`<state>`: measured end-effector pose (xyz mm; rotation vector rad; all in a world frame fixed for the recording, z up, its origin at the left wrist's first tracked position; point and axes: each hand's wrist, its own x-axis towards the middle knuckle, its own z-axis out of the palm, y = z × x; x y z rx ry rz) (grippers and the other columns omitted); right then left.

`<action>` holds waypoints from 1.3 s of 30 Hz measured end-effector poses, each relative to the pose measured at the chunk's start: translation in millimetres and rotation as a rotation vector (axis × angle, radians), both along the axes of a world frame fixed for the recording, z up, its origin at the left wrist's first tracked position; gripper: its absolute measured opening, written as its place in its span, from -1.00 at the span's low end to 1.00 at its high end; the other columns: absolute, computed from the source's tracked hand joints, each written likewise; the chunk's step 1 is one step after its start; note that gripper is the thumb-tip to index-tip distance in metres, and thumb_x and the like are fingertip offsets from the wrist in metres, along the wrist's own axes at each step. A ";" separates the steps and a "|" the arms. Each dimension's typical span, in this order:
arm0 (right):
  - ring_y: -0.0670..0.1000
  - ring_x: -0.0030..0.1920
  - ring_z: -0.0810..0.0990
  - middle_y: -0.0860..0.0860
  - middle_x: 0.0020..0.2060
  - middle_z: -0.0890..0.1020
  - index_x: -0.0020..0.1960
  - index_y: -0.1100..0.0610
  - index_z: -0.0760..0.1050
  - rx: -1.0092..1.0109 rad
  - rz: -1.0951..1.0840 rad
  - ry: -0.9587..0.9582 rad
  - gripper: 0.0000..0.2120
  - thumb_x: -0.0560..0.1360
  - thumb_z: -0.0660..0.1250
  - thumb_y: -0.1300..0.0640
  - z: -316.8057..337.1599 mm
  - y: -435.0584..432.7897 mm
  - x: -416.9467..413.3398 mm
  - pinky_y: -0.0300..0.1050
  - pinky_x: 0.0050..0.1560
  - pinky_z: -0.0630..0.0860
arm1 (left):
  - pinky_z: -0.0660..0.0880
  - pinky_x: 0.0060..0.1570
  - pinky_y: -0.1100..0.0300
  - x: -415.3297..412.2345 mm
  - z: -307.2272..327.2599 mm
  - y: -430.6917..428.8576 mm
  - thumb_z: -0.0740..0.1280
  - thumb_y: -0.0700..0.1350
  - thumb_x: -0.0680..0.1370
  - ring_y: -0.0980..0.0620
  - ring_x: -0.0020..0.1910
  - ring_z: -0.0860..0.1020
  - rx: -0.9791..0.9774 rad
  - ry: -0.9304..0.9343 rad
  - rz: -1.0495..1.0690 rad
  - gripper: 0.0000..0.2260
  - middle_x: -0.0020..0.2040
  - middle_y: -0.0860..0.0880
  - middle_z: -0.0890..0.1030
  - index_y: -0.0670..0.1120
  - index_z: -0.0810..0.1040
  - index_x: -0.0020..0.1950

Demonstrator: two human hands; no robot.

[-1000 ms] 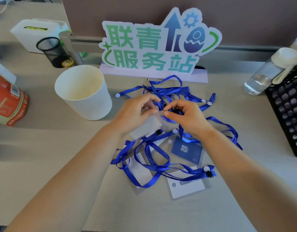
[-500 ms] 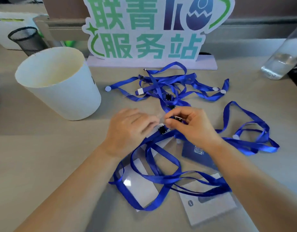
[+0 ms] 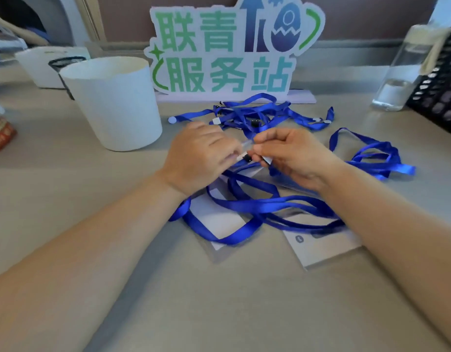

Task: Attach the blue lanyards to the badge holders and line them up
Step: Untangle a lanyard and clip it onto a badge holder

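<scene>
Clip: a small black clip [image 3: 246, 157] on the end of a blue strap sits between the fingertips of both hands, over the middle of the bench [image 3: 67, 199].
Clear holder: the top edge of a clear holder [image 3: 245, 144] shows just above the clip; the rest is hidden behind the hands.
Left hand: the left hand [image 3: 201, 154] has its fingers curled, pinching the clear holder's edge; blur hides the exact grip.
Right hand: the right hand [image 3: 295, 156] has its thumb and fingers pressed together on the clip.
Looped lanyard: a looped lanyard [image 3: 244, 205] trails from under the hands toward the near edge and crosses two flat holders.
Flat holders: the left card holder [image 3: 219, 221] and the right card holder [image 3: 320, 246] lie side by side, apart.
Loose lanyards: a tangled pile [image 3: 257, 113] lies behind the hands; a side lanyard [image 3: 371, 158] is coiled to the right.
Sign: a sign [image 3: 232, 47] stands at the far edge, just behind the pile.
Cup: a white cup [image 3: 115, 102] stands upright to the far left of the hands.
Bottle: a clear bottle [image 3: 402, 72] stands at the far right, beside a black basket [image 3: 442, 92].
</scene>
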<state>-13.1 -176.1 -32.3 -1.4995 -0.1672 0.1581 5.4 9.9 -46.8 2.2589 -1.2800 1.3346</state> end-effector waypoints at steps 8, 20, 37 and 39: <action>-0.15 -0.37 0.61 -0.05 -0.44 0.66 -0.09 0.12 0.41 -0.111 -0.006 -0.032 -0.80 0.47 0.28 0.40 -11.6 -4.1 3.3 -0.31 -0.23 0.52 | 0.44 -0.33 0.13 -5.2 -7.1 -2.5 0.40 -0.06 0.45 -0.02 -0.38 0.55 -0.119 0.194 -0.044 -0.84 -0.36 0.00 0.62 -0.13 0.62 -0.26; 0.01 -0.13 0.67 0.04 -0.20 0.70 -0.08 0.05 0.42 -0.224 -0.040 -0.133 -0.76 0.42 0.38 0.35 -14.1 0.5 -2.8 -0.21 -0.01 0.58 | 0.48 -0.16 0.38 -11.9 -10.3 -9.3 0.45 -0.12 0.39 0.21 -0.24 0.57 -0.452 0.678 -0.035 -0.92 -0.27 0.15 0.61 -0.08 0.66 -0.15; -0.10 -0.15 0.64 -0.11 -0.32 0.68 -0.09 -0.01 0.39 -0.339 -0.044 -0.270 -0.72 0.44 0.36 0.33 -13.5 1.6 -5.3 -0.32 -0.08 0.54 | 0.49 -0.24 0.17 -14.2 -3.3 -13.2 0.44 0.02 0.33 0.09 -0.28 0.57 -0.411 0.827 0.056 -0.84 -0.30 0.04 0.64 -0.07 0.69 -0.26; -0.06 -0.15 0.65 -0.10 -0.33 0.68 -0.10 -0.02 0.37 -0.328 -0.032 -0.272 -0.71 0.45 0.35 0.34 -13.6 1.9 -5.4 -0.25 -0.09 0.55 | 0.48 -0.26 0.18 -14.9 -3.4 -14.4 0.42 0.00 0.35 0.09 -0.30 0.56 -0.414 0.839 0.064 -0.85 -0.32 0.03 0.63 -0.08 0.68 -0.29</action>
